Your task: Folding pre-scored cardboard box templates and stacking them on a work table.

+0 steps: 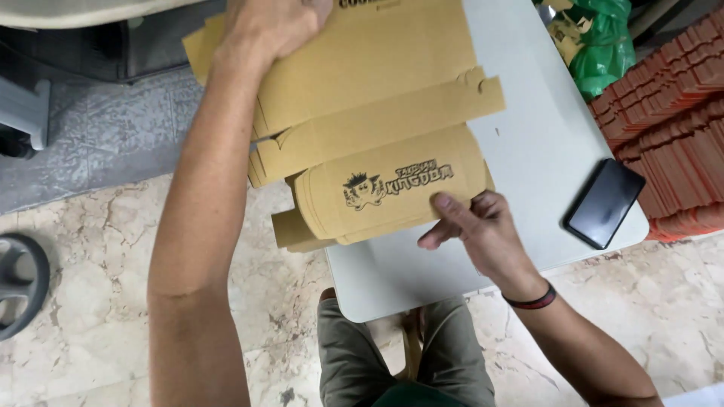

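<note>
**Flat brown box blanks worked on a small white desk**

The left hand point(268, 26) presses down on the far part of a stack of flat cardboard box blanks point(362, 98), its fingers curled over the cardboard near the upper edge of the view; whether they pinch a sheet or only press cannot be told. The right hand point(479, 230) grips the near edge of the top blank point(388, 192), a rounded panel with a dark printed cartoon mark, thumb laid on top and the other fingers tucked beneath, pinching the sheet. The stack lies on the left part of the white desk point(528, 143) and overhangs its left edge above the marble floor point(90, 249).

To handle this well, the judgement is that the left hand should hold the lower sheets flat while the right lifts only the top one, peeling from the near edge so the tabs do not catch.

Room is tight. A black phone point(605, 203) lies near the desk's right corner, close to stacked red blanks point(671, 113) beside the desk. Bare desk between hand and phone gives the clearest space; a green bag point(603, 38) sits beyond.
</note>
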